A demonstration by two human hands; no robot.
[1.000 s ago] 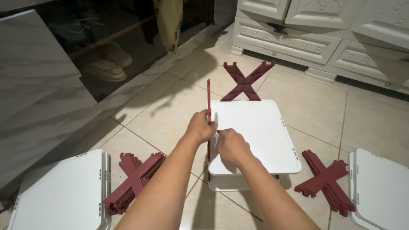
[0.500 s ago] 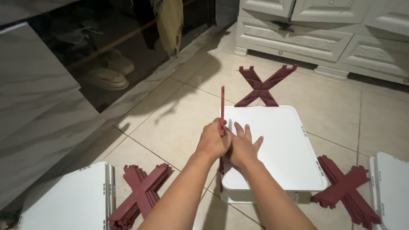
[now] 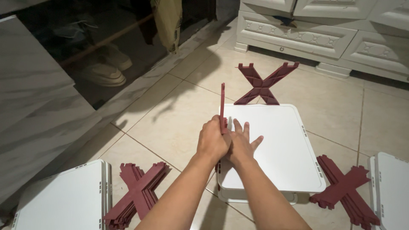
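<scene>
Both hands have slid a little along the white panel since the earlier picture, and the red piece now stands straighter at its left edge. Fingers of the left hand (image 3: 214, 142) are curled tight around the lower part of the red cross-shaped piece (image 3: 222, 106), which is seen edge-on and stands upright along the panel's 9 o'clock side. Fingers of the right hand (image 3: 241, 145) are spread and pressed flat on the white panel (image 3: 272, 149), just beside the left hand, touching it at the thumb side.

Outward from the hands, another red cross piece (image 3: 263, 84) stands at 12 o'clock against the far edge of the panel. A stack of red cross pieces (image 3: 138, 194) lies at 7 o'clock beside a second white panel (image 3: 59, 200). At 4 o'clock lies another stack of red pieces (image 3: 345, 189), next to a third white panel (image 3: 394, 187) at the right border. A white cabinet (image 3: 324, 30) runs along the top, over the tiled floor (image 3: 170, 123).

Judging by the pose, the upright piece could tip sideways or miss its slot if the grip turns, and the panel might skid on the smooth tiles if the flat hand eases off. Fingertips close to the joint could get pinched.
</scene>
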